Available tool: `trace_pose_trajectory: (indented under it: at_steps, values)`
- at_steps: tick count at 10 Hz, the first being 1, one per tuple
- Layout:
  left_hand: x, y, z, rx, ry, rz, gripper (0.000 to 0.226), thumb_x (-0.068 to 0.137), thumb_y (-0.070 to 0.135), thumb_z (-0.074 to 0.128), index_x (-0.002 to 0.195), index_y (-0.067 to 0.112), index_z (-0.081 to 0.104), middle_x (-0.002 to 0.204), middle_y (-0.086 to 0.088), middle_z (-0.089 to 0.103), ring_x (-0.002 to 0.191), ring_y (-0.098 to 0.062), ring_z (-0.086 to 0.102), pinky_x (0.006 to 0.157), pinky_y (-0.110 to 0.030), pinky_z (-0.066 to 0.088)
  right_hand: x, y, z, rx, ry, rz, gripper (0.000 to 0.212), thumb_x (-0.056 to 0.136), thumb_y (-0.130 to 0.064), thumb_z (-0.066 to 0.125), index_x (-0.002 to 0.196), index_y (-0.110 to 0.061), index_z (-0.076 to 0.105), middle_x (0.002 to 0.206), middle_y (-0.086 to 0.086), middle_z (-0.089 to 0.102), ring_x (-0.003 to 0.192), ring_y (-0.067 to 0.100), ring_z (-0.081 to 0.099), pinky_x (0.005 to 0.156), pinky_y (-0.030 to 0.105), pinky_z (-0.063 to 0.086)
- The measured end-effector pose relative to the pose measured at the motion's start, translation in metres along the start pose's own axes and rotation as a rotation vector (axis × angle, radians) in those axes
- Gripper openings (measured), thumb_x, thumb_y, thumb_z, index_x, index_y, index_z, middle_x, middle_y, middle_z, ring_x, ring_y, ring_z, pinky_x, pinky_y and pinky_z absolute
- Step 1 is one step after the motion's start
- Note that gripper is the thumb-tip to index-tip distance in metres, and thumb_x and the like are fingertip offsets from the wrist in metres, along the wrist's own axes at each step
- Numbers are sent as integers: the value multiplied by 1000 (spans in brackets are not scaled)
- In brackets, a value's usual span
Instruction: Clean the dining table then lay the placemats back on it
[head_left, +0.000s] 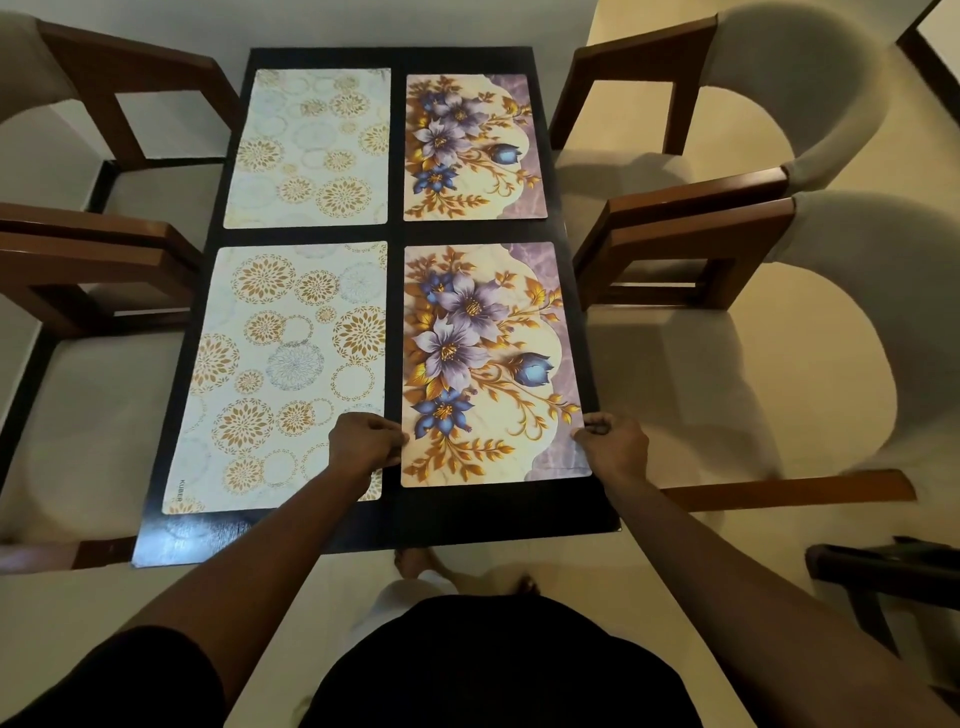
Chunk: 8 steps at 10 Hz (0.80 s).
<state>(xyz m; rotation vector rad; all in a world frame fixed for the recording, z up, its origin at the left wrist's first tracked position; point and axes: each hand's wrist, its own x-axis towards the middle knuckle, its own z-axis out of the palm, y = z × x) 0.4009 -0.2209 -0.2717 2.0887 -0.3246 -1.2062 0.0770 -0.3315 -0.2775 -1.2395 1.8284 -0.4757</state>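
- Two chairs with brown wooden frames and pale seats are standing along the left side of the dark dining table, tucked close to its edge.
- The table is carrying four placemats in a two-by-two grid, none overlapping, with dark strips of tabletop showing between them.
- The far left placemat and the near left placemat are lying flat in the left column (both pale, with gold circle patterns).
- The left hand is resting over the near right corner of the near left placemat, its fingers curled narrow and pinching the left edge of the near right placemat.
- The far right placemat is lying flat beyond it (same purple and blue flowers with gold leaves).
- The near right placemat is sitting on the table's near right quarter, its right edge close to the table's rim.
- The right hand is closing narrow on that mat's right edge near the near corner, thumb and fingers pinching it.
- Two more chairs are standing along the right side, turned slightly away from the table.
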Motion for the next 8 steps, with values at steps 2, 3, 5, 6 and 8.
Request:
trace_pose_trajectory:
  at_steps: [2,3,5,6,8]
  values:
    - [-4,4,1,110,28,69,16,81,-1,85,76,11,75,84,-16,77,72,-27,75,70,-39,65,0,0,-1,-34,0,-9,23,88,-18,83,108,-10,76,108,7,77,88,15,66,69,19,50]
    - [-5,3,2,148,43,93,16,80,0,86,75,10,75,82,-17,77,70,-29,76,71,-40,66,0,0,-1,-52,0,-14,23,89,-18,82,109,-9,76,105,5,76,88,15,67,63,14,45]
    - [-10,1,3,293,61,147,13,79,4,86,75,10,75,78,-12,77,69,-27,77,72,-42,67,-3,5,-2,-161,11,-96,22,90,-17,80,111,-13,75,109,7,76,95,22,69,83,27,54]
    - [-15,0,3,418,43,196,14,78,6,85,75,15,75,79,-8,77,69,-25,76,75,-44,67,-7,4,-3,-296,-42,-197,28,92,-17,78,119,-16,73,120,4,73,104,25,69,91,32,56]
    - [-24,-11,7,494,2,219,18,73,8,87,76,21,74,83,-3,75,78,-23,75,80,-49,66,-15,1,-7,-415,-141,-305,43,93,-18,74,135,-16,66,137,5,66,120,28,64,102,39,55]
